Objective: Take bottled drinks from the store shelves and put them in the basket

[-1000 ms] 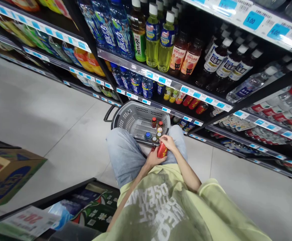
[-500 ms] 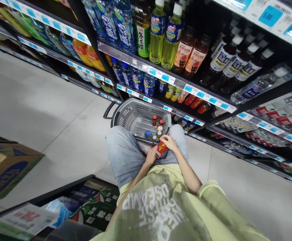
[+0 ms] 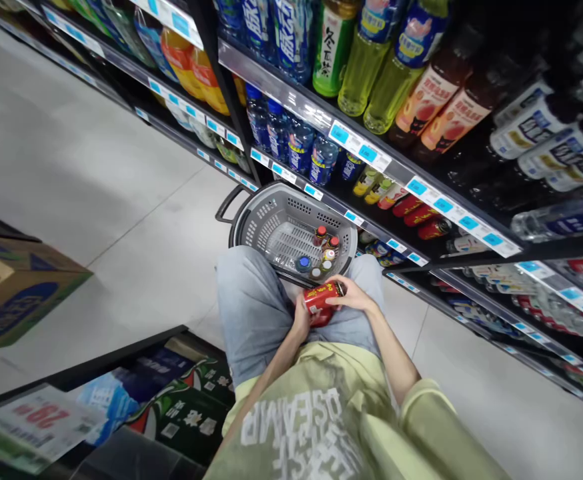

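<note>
Both my hands are closed round a red can [image 3: 321,301] with yellow markings, which lies on its side above my lap. My left hand [image 3: 300,319] holds its left end, and my right hand [image 3: 350,293] grips the right end near the dark rim. Just beyond my knees stands a grey shopping basket [image 3: 266,227] with perforated walls. In its right part are several bottles, among them one with a blue cap [image 3: 303,264] and two with red caps [image 3: 320,232].
Drink shelves [image 3: 291,100] run diagonally behind the basket and down the right side. A cardboard box [image 3: 21,293] stands at the left. Packed goods [image 3: 186,413] with a price sign [image 3: 36,423] fill the lower left.
The can has turned from a steep slant to nearly level, its rim now toward my right hand. The view has shifted, so the basket and my legs appear slightly farther right.
</note>
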`<state>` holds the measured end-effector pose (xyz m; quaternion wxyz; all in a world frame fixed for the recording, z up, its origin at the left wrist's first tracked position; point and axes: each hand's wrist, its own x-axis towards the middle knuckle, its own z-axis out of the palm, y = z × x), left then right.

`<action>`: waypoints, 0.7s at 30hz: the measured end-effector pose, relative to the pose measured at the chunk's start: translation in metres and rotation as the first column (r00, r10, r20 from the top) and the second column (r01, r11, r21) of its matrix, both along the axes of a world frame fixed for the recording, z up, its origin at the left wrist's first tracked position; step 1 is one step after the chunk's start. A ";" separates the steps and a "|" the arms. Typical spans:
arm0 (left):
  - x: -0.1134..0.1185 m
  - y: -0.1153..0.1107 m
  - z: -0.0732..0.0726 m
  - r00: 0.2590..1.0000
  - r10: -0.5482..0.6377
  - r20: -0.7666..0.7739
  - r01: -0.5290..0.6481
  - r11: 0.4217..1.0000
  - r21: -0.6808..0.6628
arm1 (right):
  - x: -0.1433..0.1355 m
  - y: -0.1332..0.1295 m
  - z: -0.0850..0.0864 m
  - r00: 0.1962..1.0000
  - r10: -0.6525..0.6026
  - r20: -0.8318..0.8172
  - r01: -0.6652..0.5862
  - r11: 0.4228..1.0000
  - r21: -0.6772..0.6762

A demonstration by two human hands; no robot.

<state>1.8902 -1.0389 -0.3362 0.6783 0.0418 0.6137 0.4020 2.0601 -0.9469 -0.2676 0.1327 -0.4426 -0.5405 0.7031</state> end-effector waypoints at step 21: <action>0.028 0.012 0.004 0.074 -0.664 -0.744 0.919 0.336 -0.207 | -0.086 0.147 -0.191 0.567 0.051 0.822 -0.478 0.834 0.277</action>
